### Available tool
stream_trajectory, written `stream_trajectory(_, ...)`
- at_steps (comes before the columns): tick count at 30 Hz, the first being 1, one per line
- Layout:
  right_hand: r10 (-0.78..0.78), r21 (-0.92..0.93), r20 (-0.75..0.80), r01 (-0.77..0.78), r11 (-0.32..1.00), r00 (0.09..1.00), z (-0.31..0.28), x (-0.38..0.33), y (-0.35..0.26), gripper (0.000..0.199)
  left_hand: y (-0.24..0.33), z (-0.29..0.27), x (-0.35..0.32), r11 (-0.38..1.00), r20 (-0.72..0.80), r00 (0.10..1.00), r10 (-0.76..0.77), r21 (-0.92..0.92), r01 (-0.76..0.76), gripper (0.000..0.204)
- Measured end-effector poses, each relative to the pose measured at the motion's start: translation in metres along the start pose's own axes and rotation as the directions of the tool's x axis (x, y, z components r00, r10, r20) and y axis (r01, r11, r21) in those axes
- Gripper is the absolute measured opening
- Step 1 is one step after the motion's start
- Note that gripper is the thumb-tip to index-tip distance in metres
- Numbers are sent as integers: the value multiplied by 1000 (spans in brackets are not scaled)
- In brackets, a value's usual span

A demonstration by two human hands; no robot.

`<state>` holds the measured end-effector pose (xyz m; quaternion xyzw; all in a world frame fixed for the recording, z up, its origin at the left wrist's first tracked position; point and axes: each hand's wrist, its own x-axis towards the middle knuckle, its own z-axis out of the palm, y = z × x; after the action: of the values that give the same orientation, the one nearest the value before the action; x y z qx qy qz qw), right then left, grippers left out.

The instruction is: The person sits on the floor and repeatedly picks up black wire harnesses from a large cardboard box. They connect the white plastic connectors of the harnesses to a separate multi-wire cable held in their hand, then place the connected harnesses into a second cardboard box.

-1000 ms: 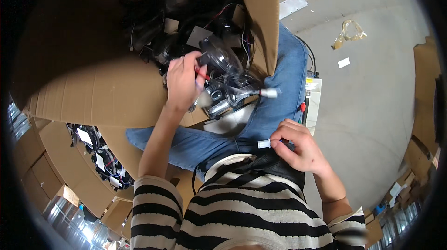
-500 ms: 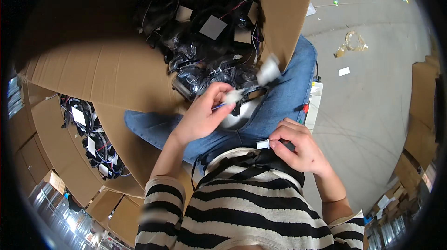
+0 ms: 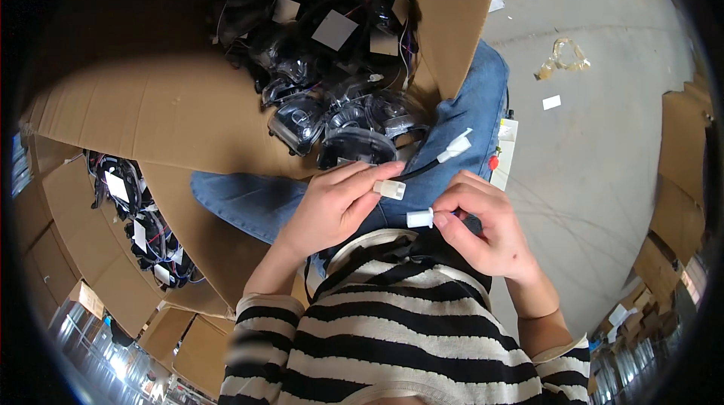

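- Near the middle of the frame, my left hand (image 3: 337, 205) pinches a small white plug (image 3: 390, 189) between thumb and fingertips, fingers narrowed around it.
- Just right of it, my right hand (image 3: 485, 225) grips a second white connector (image 3: 419, 218) at its fingertips, the other fingers curled in; the two white pieces sit near each other but apart.
- A black cable (image 3: 418, 172) runs from behind my left fingertips up to a third white connector (image 3: 455, 148) lying over my jeans (image 3: 249, 201).
- Upper centre of the frame, an open cardboard box (image 3: 173, 115) holds a heap of black lamp housings (image 3: 332, 118) with wires and white tags.
- At the left edge, another carton (image 3: 72, 201) holds more black parts with white tags.
- Along the bottom, my black-and-white striped top (image 3: 392, 345) fills the frame.
- On the right, the grey concrete floor (image 3: 596, 179) carries scraps of paper and plastic.
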<state>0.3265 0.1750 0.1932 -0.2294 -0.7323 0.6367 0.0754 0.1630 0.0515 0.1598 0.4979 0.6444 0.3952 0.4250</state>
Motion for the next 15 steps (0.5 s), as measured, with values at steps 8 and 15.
stream_trajectory(8,25,-69,-129,-34,997,991,7,4,1,3,0,6,-3,969,-71,990,122,226,-103,48)
stream_trajectory(15,-38,-278,-184,-15,960,982,8,8,5,2,0,13,2,957,-117,981,155,264,-120,46)
